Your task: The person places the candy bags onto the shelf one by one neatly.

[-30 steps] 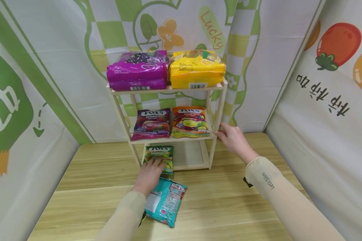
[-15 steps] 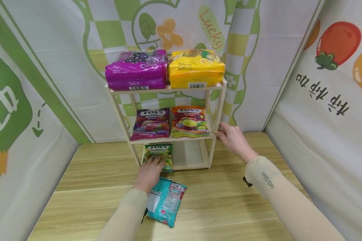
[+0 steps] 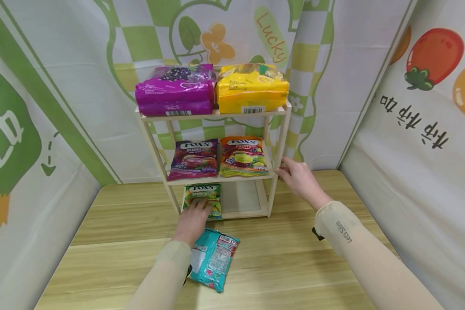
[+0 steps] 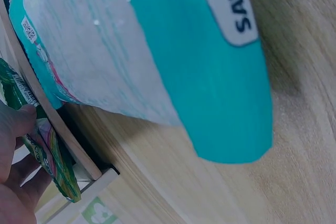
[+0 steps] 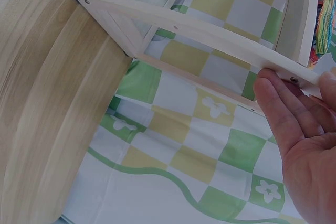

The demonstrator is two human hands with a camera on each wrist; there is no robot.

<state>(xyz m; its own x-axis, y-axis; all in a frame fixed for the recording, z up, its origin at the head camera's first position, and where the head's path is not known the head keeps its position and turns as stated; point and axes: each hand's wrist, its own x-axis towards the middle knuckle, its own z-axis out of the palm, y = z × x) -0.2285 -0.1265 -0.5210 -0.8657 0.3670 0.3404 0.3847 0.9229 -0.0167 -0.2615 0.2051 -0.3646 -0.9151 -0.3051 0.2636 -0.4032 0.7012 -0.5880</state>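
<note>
My left hand lies against the front of a green Fox's Spring Tea candy bag on the bottom tier of a small wooden shelf rack. In the left wrist view, the thumb and fingers touch this green bag, which stands just past the shelf's front edge. My right hand pinches the rack's right front post between thumb and fingers, level with the middle tier. A teal bag lies on the table below my left wrist, its printed back up, and fills much of the left wrist view.
Purple Berries and orange Fruits candy bags lean side by side on the middle tier. Larger purple and yellow packs sit on top. Printed cloth walls enclose the wooden table at the back and both sides.
My left hand and the green bag have shifted slightly farther back into the bottom tier. The right hand stays on the post, and the teal bag has not moved.
</note>
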